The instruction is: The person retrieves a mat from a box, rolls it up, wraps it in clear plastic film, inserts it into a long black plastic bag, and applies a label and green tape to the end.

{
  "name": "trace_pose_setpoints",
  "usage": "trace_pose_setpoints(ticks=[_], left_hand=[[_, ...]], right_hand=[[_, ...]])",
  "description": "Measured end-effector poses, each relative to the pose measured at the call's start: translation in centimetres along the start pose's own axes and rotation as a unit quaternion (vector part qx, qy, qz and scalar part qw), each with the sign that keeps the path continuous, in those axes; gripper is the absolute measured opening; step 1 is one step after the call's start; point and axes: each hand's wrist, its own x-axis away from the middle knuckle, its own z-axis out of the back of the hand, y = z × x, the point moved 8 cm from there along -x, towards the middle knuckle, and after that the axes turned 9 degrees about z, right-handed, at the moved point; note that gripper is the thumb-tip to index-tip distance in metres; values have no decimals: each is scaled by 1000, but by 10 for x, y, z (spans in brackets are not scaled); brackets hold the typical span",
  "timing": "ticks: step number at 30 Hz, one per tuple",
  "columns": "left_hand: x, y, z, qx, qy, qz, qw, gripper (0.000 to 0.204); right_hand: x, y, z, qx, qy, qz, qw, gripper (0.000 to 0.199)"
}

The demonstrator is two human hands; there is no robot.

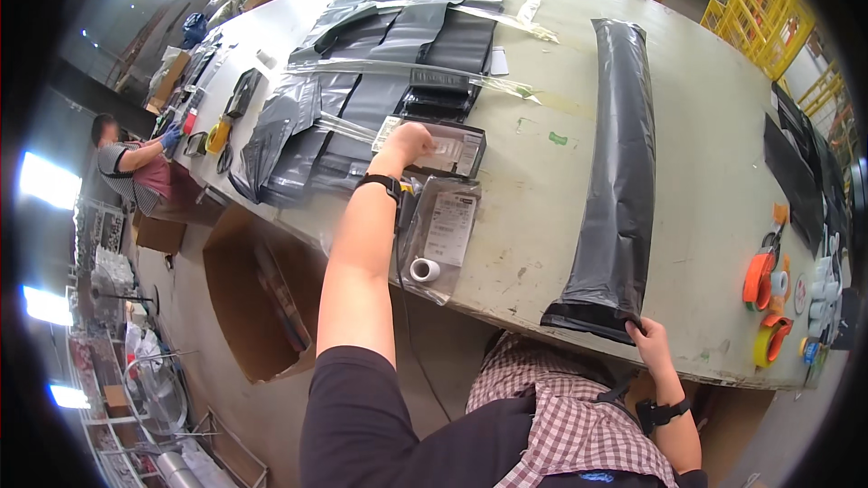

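Observation:
A long, filled black plastic bag (618, 163) lies lengthwise on the right half of the table. At its near end, my right hand (649, 343) pinches the corner of the bag's edge. My left hand (411, 140) reaches over a shallow dark tray (470, 163) that holds printed label sheets (448, 154). Its fingers are bent together, and whatever they hold is hidden. Nearer to me sits a second, clear-wrapped tray (411, 253) with a printed white label sheet (449, 226) and a small white roll (424, 269).
Stacked flat black bags (371, 99) under clear strips cover the left part of the table (533, 244). Tape rolls (768, 341) and scissors (771, 239) are at the right edge. An open cardboard box (244, 307) stands on the floor at left; another person (140, 163) works beyond.

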Motion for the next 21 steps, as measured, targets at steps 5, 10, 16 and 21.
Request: trace_pose_setpoints(ticks=[5,10,16,21], left_hand=[[2,-10,-7,-22,-8,-10,1000,13],[-4,9,-13,-43,28,-38,998,10],[17,15,-2,26,11,50,998,16],[19,11,-1,74,10,25,997,19]], right_hand=[[-4,-5,-12,50,-27,-7,998,22],[-2,6,-7,74,-27,-8,997,19],[0,7,-12,31,-17,6,999,21],[-3,9,-13,14,-7,32,999,22]])
